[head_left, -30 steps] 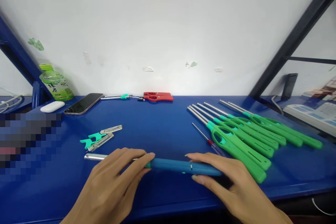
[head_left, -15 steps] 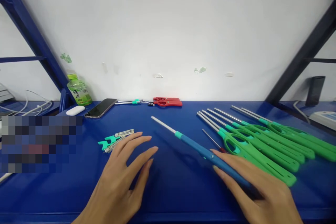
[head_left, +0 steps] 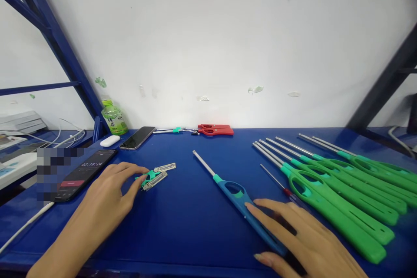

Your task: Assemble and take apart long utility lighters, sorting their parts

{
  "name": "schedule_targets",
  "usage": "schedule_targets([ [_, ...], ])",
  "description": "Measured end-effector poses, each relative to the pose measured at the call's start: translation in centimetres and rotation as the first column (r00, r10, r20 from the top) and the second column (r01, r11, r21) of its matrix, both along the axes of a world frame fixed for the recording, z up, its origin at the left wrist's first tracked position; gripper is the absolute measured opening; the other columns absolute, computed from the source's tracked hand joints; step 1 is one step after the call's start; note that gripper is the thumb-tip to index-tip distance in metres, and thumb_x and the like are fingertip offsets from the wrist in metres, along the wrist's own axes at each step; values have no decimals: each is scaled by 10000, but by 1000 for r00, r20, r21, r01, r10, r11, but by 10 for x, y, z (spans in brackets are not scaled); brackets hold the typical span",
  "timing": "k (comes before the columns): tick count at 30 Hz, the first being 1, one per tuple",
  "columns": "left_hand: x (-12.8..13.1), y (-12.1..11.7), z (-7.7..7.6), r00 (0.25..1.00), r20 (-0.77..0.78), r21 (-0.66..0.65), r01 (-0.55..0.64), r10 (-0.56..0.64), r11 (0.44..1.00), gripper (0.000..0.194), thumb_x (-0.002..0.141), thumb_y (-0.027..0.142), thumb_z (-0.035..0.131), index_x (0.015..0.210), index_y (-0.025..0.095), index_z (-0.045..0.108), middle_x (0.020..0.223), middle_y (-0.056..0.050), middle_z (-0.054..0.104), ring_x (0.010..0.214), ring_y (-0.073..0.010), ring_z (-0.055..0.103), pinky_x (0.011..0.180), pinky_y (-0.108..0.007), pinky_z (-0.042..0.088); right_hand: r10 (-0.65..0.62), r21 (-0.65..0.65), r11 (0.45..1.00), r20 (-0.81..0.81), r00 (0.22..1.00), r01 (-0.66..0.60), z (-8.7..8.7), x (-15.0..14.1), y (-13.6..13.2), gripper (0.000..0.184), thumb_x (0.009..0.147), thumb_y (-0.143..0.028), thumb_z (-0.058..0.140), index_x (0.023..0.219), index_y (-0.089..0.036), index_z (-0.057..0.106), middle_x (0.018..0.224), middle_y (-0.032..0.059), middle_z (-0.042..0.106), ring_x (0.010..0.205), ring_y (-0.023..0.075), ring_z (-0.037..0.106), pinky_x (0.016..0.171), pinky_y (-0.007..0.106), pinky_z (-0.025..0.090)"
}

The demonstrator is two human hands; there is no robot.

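My left hand point(head_left: 112, 191) reaches to the small turquoise plastic trigger pieces point(head_left: 151, 176), thumb and forefinger pinched at their left edge. Two clear fuel tanks point(head_left: 156, 180) lie beside these pieces, angled to the right. Flat on the table is a blue long-necked lighter point(head_left: 243, 204), its metal tube pointing away to the left and its finger loop facing up. Over the lighter's handle, my right hand point(head_left: 293, 236) is spread open, fingers apart and not wrapped round it. The hand hides the handle's near end.
Several green long-necked lighters point(head_left: 345, 200) lie side by side at right, near a red-handled screwdriver point(head_left: 286, 192). Red lighter handles point(head_left: 215, 130) and metal rods lie by the wall. Phones point(head_left: 138, 138) point(head_left: 87, 173), a white case point(head_left: 110, 140) and a bottle point(head_left: 114, 117) occupy the left.
The blue lighter has gone from my right hand's grip to lying on the table, and that hand has opened. My left hand has moved left and closed at the turquoise pieces.
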State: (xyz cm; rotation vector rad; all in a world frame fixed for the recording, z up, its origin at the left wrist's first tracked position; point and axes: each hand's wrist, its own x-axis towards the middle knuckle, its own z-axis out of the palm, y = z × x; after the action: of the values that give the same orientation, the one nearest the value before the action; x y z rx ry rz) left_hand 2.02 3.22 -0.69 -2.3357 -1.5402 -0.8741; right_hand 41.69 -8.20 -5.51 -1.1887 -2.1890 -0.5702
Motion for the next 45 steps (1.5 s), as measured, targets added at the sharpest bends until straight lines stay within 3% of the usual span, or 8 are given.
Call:
schedule_targets([
  [6,-3,0,-9,1000,8,-96,0,1,995,399,992,586,564,977,272,811,1025,-67,792,930,-292,709,778,-397,562,-171,-63,984,-98,980,165,-21,36,-6,403,1092,-387,486,1469,-352,623,1402,33,720,1203,284,742,960,435,634],
  [10,-3,2,-22,1000,16,-167,-4,7,986,417,979,619,581,988,282,827,1024,-61,752,950,-290,683,858,-422,540,-287,-68,957,-73,955,282,-35,62,-2,379,1108,-433,450,1420,-328,639,1416,48,686,1246,302,701,1022,487,576],
  [15,6,-4,-27,999,28,-220,29,-23,975,423,996,639,557,1003,308,822,1051,-43,730,1010,-283,662,943,-434,508,-285,-73,955,25,958,286,-47,69,2,368,1128,-440,418,1391,-313,642,1372,21,721,1202,265,727,1012,453,583],
  [20,7,4,-14,999,36,-222,5,3,975,458,1026,555,463,1051,252,806,1078,-72,734,1041,-295,653,962,-455,494,-300,-71,951,19,954,300,-45,67,0,388,1142,-455,375,1353,-302,662,1344,19,742,1139,239,761,947,406,629],
  [25,8,20,-4,1000,0,-275,-21,22,961,402,952,539,516,973,267,811,1060,-70,728,1028,-304,652,924,-456,504,-263,-84,961,28,964,264,-45,71,-1,389,1109,-361,434,1423,-295,654,1367,31,752,1149,265,770,950,400,648],
  [31,16,23,-4,995,-83,-331,-81,56,940,385,933,532,503,923,283,797,1063,-67,709,1028,-307,650,887,-444,506,-208,-139,969,-14,978,204,-47,74,-2,406,1056,-297,514,1427,-298,679,1378,41,760,1171,302,771,964,414,654],
  [38,19,24,-5,976,-192,-314,-163,106,935,377,939,479,443,924,270,757,1069,-86,684,1027,-328,644,751,-417,477,-228,-164,960,15,974,227,-45,63,-5,424,1090,-278,436,1460,-337,633,1421,-15,722,1220,242,733,999,387,650],
  [45,17,27,-10,972,-218,-311,-156,90,937,416,951,513,404,960,261,736,1096,-106,673,1029,-327,649,803,-427,508,-240,-214,953,-97,966,215,-35,55,-8,353,1117,-297,463,1426,-356,622,1417,-28,716,1249,224,707,1028,385,626],
])
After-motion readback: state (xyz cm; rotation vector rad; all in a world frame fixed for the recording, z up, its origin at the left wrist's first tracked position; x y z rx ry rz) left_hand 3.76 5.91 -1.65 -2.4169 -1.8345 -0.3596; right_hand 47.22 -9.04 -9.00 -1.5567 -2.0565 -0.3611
